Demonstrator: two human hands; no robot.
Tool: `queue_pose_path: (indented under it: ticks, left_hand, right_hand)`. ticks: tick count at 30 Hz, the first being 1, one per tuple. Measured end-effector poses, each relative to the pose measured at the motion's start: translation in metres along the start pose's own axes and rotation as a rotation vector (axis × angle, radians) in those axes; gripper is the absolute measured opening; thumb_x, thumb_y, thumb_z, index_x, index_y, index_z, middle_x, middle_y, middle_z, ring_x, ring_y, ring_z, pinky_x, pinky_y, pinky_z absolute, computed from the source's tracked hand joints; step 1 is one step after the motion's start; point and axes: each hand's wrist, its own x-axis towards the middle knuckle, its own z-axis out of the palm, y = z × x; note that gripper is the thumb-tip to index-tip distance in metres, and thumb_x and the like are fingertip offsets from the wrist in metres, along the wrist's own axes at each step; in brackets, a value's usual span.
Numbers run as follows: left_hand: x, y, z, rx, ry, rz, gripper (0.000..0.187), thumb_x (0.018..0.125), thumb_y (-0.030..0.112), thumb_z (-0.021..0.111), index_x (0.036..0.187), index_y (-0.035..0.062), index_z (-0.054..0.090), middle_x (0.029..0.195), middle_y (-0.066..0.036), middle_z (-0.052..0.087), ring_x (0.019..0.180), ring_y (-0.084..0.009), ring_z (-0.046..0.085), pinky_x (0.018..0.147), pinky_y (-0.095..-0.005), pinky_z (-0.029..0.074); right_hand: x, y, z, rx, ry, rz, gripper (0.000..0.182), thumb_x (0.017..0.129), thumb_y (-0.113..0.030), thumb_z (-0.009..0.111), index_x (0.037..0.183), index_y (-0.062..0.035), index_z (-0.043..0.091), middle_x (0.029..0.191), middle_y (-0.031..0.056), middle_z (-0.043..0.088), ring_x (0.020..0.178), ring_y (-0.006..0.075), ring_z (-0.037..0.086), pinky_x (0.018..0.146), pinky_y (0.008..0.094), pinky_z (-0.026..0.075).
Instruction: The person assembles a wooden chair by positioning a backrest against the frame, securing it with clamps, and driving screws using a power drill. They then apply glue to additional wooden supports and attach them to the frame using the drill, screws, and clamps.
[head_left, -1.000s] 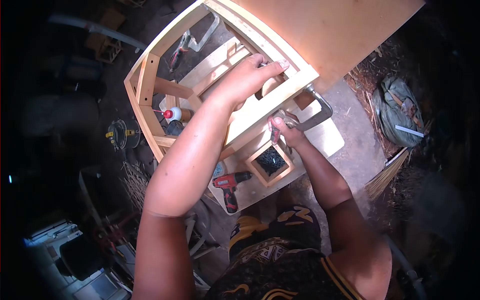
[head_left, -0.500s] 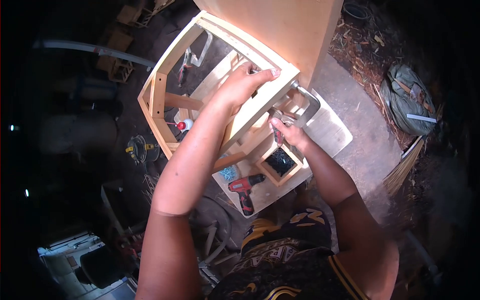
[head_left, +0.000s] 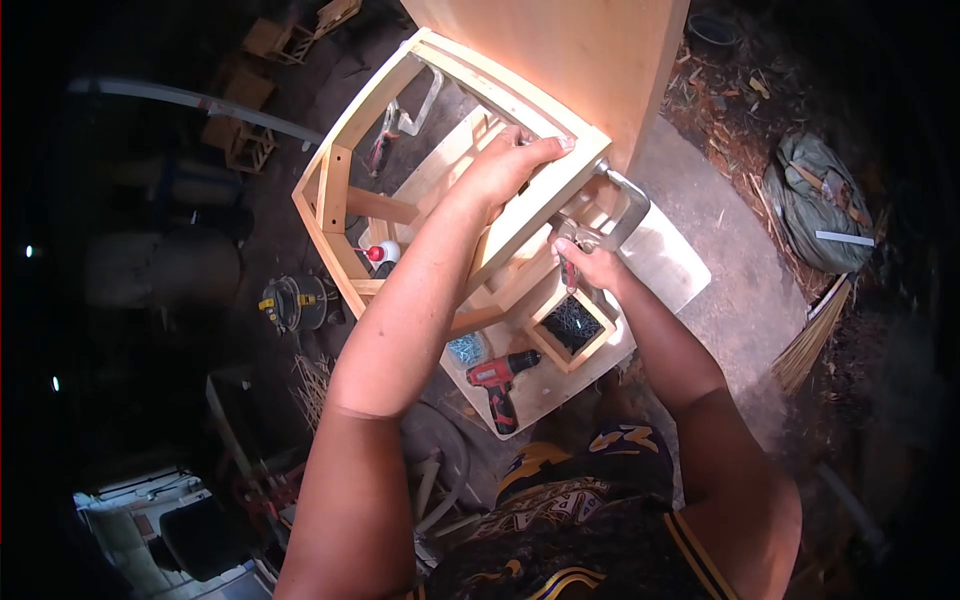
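A light wooden frame (head_left: 535,215) with a curved top rail stands before me, against a broad wooden panel (head_left: 555,60). My left hand (head_left: 515,165) is closed around the rail near its right corner, thumb along the top and fingers partly hidden behind. On that corner sits a metal clamp (head_left: 632,205), its screw end against the wood. Below it, my right hand (head_left: 592,264) grips the clamp's red and black handle (head_left: 570,275). A second clamp (head_left: 428,105) with a red handle hangs at the frame's far left side.
On the pale bench board (head_left: 680,265) lie a red and black cordless drill (head_left: 492,378), a wooden box (head_left: 603,340) of dark fasteners and a tub (head_left: 467,348) of bluish ones. A white bottle (head_left: 388,252) with a red cap stands behind the frame. A sack (head_left: 820,210) lies at right.
The whole scene has shifted slightly right and down in view. Both hands keep their holds, the left on the frame and the right on the clamp handle.
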Motion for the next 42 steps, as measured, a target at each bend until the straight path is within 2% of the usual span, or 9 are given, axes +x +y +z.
queue_pose_path:
  ticks: [13, 23, 26, 29, 31, 32, 34, 36, 42]
  left_hand:
    - [-0.003, 0.007, -0.001, 0.136, 0.045, 0.063, 0.053, 0.071, 0.036, 0.078, 0.095, -0.0052, 0.055, 0.089, -0.015, 0.063, 0.079, -0.0172, 0.061, 0.071, -0.0274, 0.049]
    - [0.000, 0.004, -0.008, 0.192, 0.002, 0.006, 0.063, 0.073, 0.040, 0.075, 0.110, -0.0068, 0.055, 0.102, -0.015, 0.063, 0.092, -0.0180, 0.059, 0.079, -0.0295, 0.046]
    - [-0.001, -0.003, -0.011, 0.270, 0.016, 0.110, 0.078, 0.077, 0.046, 0.072, 0.124, -0.0118, 0.049, 0.115, -0.024, 0.060, 0.107, -0.0283, 0.059, 0.092, -0.0347, 0.045]
    - [-0.048, 0.011, -0.001, 0.797, 0.462, 0.425, 0.090, 0.085, 0.054, 0.061, 0.137, -0.0142, 0.032, 0.131, -0.033, 0.047, 0.125, -0.0371, 0.048, 0.107, -0.0386, 0.034]
    - [-0.101, -0.009, 0.011, 0.694, 0.445, 0.808, 0.070, 0.085, 0.037, 0.066, 0.132, -0.0087, 0.041, 0.126, -0.028, 0.050, 0.122, -0.0350, 0.049, 0.104, -0.0407, 0.036]
    - [-0.127, -0.036, 0.024, 0.482, 0.331, 0.833, 0.058, 0.083, 0.031, 0.069, 0.123, -0.0047, 0.048, 0.120, -0.023, 0.053, 0.116, -0.0316, 0.052, 0.101, -0.0394, 0.038]
    - [-0.157, -0.115, 0.048, 0.446, 0.250, 0.504, 0.052, 0.078, 0.021, 0.073, 0.119, 0.0002, 0.049, 0.119, -0.018, 0.052, 0.114, -0.0281, 0.052, 0.095, -0.0373, 0.042]
    - [-0.135, -0.182, 0.063, 0.398, 0.395, 0.145, 0.077, 0.071, 0.021, 0.079, 0.131, -0.0013, 0.037, 0.129, -0.023, 0.046, 0.121, -0.0366, 0.046, 0.102, -0.0428, 0.038]
    - [-0.050, -0.231, 0.091, 0.530, 0.388, 0.116, 0.104, 0.059, 0.026, 0.086, 0.139, -0.0037, 0.027, 0.128, -0.026, 0.046, 0.121, -0.0384, 0.045, 0.103, -0.0439, 0.038]
  right_hand:
    - [-0.001, -0.010, 0.006, 0.019, 0.057, 0.034, 0.025, 0.095, -0.029, 0.059, 0.084, -0.0055, 0.058, 0.068, -0.0018, 0.057, 0.058, 0.0066, 0.052, 0.053, 0.0254, 0.045]
    - [0.002, 0.003, 0.007, 0.144, -0.008, 0.094, 0.023, 0.095, -0.025, 0.057, 0.084, -0.0057, 0.056, 0.066, -0.0008, 0.055, 0.047, 0.0078, 0.049, 0.044, 0.0255, 0.043]
    - [0.003, 0.010, 0.008, 0.146, 0.000, 0.019, 0.021, 0.095, -0.024, 0.057, 0.085, -0.0055, 0.056, 0.067, -0.0004, 0.056, 0.047, 0.0082, 0.049, 0.044, 0.0256, 0.043]
    - [0.008, 0.005, 0.005, 0.100, -0.038, -0.003, 0.020, 0.095, -0.023, 0.056, 0.087, -0.0054, 0.056, 0.067, -0.0003, 0.056, 0.048, 0.0080, 0.050, 0.044, 0.0252, 0.044]
    - [0.004, 0.004, 0.006, 0.167, -0.018, 0.156, 0.019, 0.094, -0.023, 0.057, 0.091, -0.0051, 0.058, 0.066, -0.0003, 0.054, 0.045, 0.0089, 0.050, 0.040, 0.0251, 0.044]
    - [0.008, 0.015, 0.008, 0.138, -0.007, 0.016, 0.019, 0.094, -0.024, 0.058, 0.093, -0.0052, 0.058, 0.066, -0.0003, 0.054, 0.045, 0.0091, 0.050, 0.039, 0.0247, 0.043]
    - [0.013, 0.022, 0.005, 0.108, 0.000, -0.123, 0.020, 0.093, -0.025, 0.058, 0.096, -0.0053, 0.058, 0.066, -0.0004, 0.054, 0.045, 0.0094, 0.050, 0.038, 0.0244, 0.043]
    - [0.005, 0.004, 0.004, 0.228, -0.065, 0.201, 0.022, 0.093, -0.027, 0.059, 0.098, -0.0056, 0.059, 0.070, -0.0003, 0.057, 0.053, 0.0075, 0.053, 0.046, 0.0233, 0.045]
    - [0.003, 0.004, 0.004, 0.033, -0.012, 0.092, 0.031, 0.094, -0.036, 0.056, 0.098, -0.0055, 0.063, 0.086, 0.0022, 0.063, 0.080, 0.0116, 0.058, 0.073, 0.0286, 0.047]
